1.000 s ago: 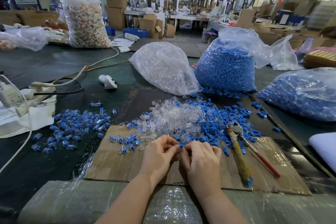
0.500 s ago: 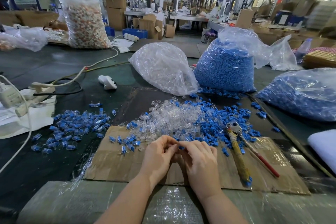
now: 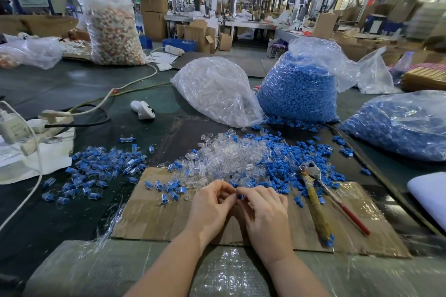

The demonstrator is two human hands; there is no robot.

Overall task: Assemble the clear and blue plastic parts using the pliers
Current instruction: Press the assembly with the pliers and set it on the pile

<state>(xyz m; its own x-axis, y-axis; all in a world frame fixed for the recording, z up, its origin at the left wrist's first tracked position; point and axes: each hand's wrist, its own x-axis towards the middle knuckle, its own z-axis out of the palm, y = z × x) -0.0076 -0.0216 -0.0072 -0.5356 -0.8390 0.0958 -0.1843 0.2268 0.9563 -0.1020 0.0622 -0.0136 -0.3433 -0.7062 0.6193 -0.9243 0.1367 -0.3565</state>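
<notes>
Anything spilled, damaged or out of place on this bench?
Loose blue plastic parts have spilled from the base of the clear bag of blue parts onto the dark table. The pliers, one handle wrapped in yellow tape, lie unused on the brown cardboard sheet beside the right hand.

A white power strip [image 3: 14, 125] lies at the counter's left edge; a tall sack of orange-white bits [image 3: 113, 31] stands far left.

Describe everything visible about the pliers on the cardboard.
The metal-jawed pliers with one yellow-wrapped handle and one thin red handle lie flat on the brown cardboard sheet, to the right of both hands and untouched. The head points away, into the loose blue plastic parts; the handles splay toward the person. A blue piece sits at the yellow handle's end.
</notes>
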